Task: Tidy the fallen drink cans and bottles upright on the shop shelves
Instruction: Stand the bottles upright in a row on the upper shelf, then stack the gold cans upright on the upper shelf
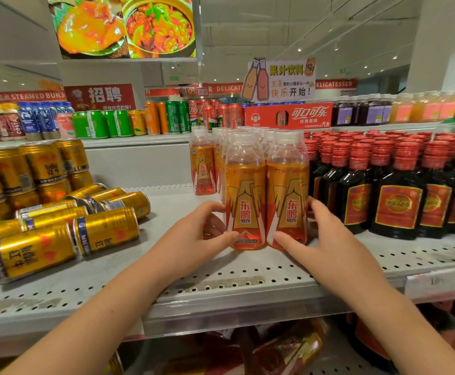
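Observation:
Two upright orange drink bottles stand side by side at the front of a row on the grey perforated shelf. My left hand grips the left bottle, thumb on its front and fingers round its left side. My right hand grips the right bottle, thumb on its front and fingers round its right side. More orange bottles stand behind them, and one stands apart at the back left. Several gold cans lie on their sides to the left.
Upright gold cans are stacked at the far left. Dark bottles with red caps fill the shelf close to my right hand. The upper shelf holds coloured cans and a red carton. A price tag hangs on the shelf edge.

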